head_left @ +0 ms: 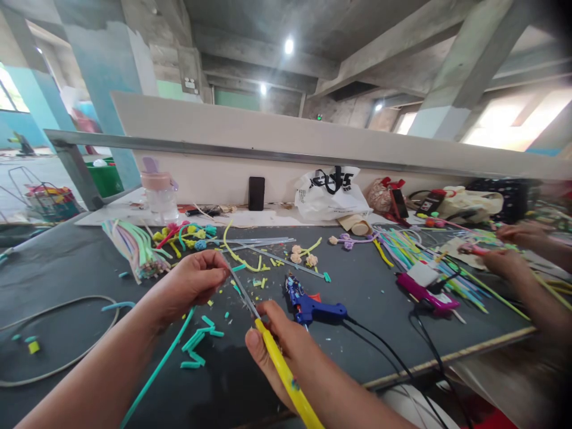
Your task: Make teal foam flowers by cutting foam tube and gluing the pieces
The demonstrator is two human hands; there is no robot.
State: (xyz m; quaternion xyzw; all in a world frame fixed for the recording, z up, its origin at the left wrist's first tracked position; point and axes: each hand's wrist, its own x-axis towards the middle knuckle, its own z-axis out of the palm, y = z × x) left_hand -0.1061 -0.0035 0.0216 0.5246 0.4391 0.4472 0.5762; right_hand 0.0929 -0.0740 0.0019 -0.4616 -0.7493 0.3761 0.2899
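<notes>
Centre frame: left hand (192, 283) pinched tight on thin grey wire (243, 292). Lower centre: right hand (263, 357) closed around yellow tube (286, 372). Blue glue gun (313, 307) lies just beside it on dark table (379, 286).

Our two forearms are bare all the way from the wrists to the lower edge of the view, past the front edge of the table (370, 298). Our left hand (192, 280) shows smooth knuckles and slim fingers — its wrist narrow, the forearm broadening behind it. Our right hand (277, 345) shows a thumb with a short, plain, rounded nail and faint creases at the joint.
</notes>
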